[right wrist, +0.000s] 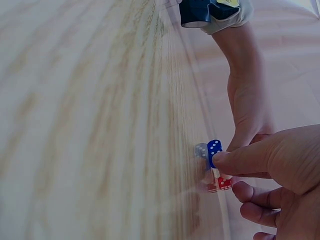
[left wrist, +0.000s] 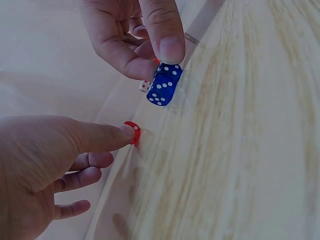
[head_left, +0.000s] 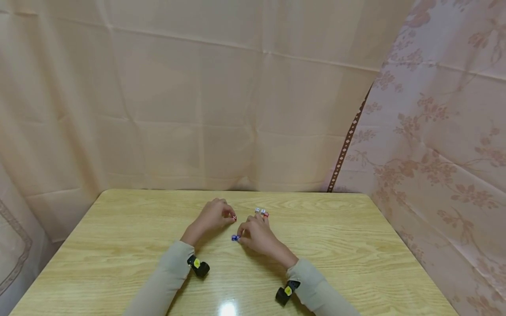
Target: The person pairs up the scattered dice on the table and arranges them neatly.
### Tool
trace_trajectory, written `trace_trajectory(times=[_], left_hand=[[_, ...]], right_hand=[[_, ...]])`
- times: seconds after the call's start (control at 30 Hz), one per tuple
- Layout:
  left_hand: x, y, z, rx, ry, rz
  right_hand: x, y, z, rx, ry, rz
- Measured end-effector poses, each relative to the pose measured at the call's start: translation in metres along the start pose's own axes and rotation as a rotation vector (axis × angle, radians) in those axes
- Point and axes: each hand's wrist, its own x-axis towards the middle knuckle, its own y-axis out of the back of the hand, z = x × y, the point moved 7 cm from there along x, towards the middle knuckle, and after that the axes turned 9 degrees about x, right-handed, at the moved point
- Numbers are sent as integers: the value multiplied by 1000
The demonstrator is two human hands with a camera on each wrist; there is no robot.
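Observation:
My left hand [head_left: 213,216] pinches a red die [head_left: 235,218] with white pips between thumb and fingertips, low over the table. Closer to me, my right hand [head_left: 258,235] holds a blue die [left wrist: 162,87] between thumb and index finger. The blue shape looks long in the left wrist view; whether a second blue die touches it I cannot tell. Just beyond the right hand stand two white dice, the left one [head_left: 257,210] and the right one [head_left: 263,211], with another red die [head_left: 266,214] beside them, partly hidden by the fingers.
The wooden table [head_left: 336,254] spreads under both hands. A beige curtain [head_left: 189,109] hangs behind its far edge, and a flowered curtain [head_left: 446,153] hangs at the right. Dark wrist cameras sit on the left sleeve [head_left: 170,267] and the right sleeve [head_left: 316,285].

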Motion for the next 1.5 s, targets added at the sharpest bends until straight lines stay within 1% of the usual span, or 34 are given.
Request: trace_trajectory(times=[0.17, 0.47, 0.6, 0.8, 0.97, 1.2, 1.5], left_hand=[[0, 0, 0, -15, 8, -5], [1, -3, -3, -9, 2, 6], [2, -2, -3, -10, 1, -4], [2, 0, -1, -10, 2, -19], [1, 0, -1, -9, 4, -22], [1, -1, -2, -10, 2, -19], [2, -2, -3, -10, -4, -18]], right_hand=[[-1, 0, 0, -12, -3, -5], [-1, -1, -2, -58, -1, -6], [0, -1, -2, -64, 3, -4], [0, 0, -2, -67, 10, -7], [0, -1, -1, -57, -4, -17], [0, -1, -2, -60, 7, -16], [0, -3, 0, -53, -7, -24]])
